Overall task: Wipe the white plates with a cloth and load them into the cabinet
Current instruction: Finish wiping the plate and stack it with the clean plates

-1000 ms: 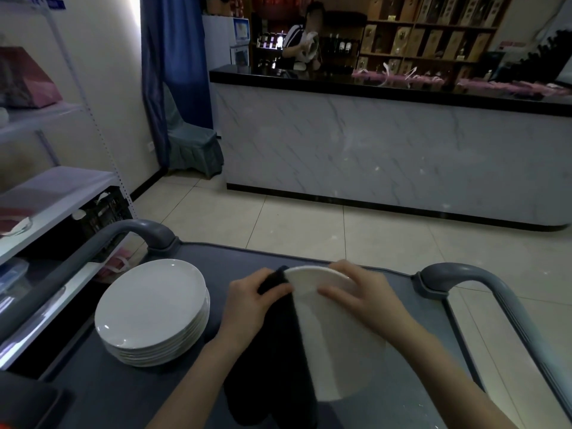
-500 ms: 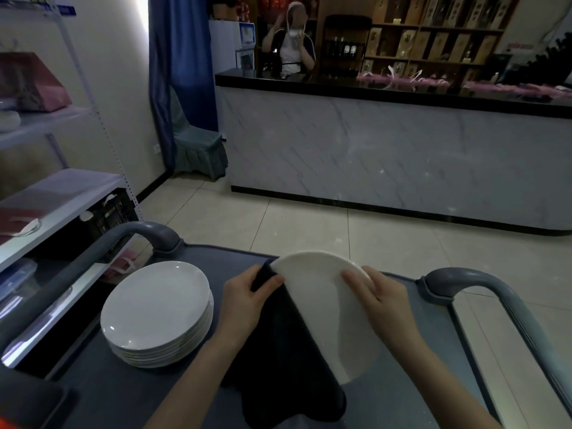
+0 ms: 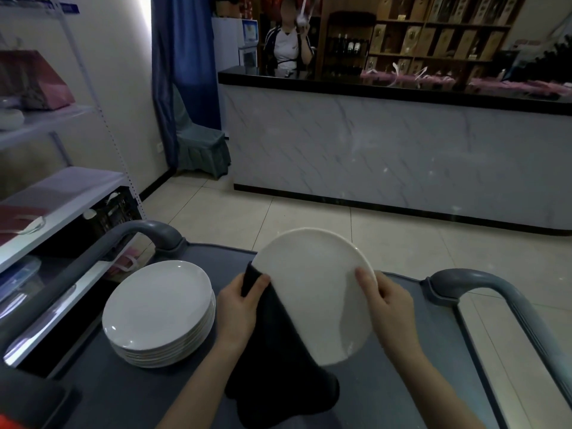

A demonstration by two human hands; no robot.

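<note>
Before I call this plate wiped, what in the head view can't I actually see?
- Plate: underside faces away; lower left edge is behind the dark cloth.
- Left hand: fingertips hidden in the cloth.
- Plate stack: exact count unclear, rims blur together.
- Cabinet: not identifiable in the head view.

Service room beyond a dark grey cart (image 3: 387,397)

A long marble-patterned counter with a black top (image 3: 387,156) spans the far right, wooden shelves of boxes (image 3: 439,35) behind it. A blue curtain (image 3: 182,72) hangs far left above a grey-covered chair (image 3: 201,150). White metal shelving (image 3: 58,193) lines the left wall over beige floor tiles (image 3: 309,218).
</note>
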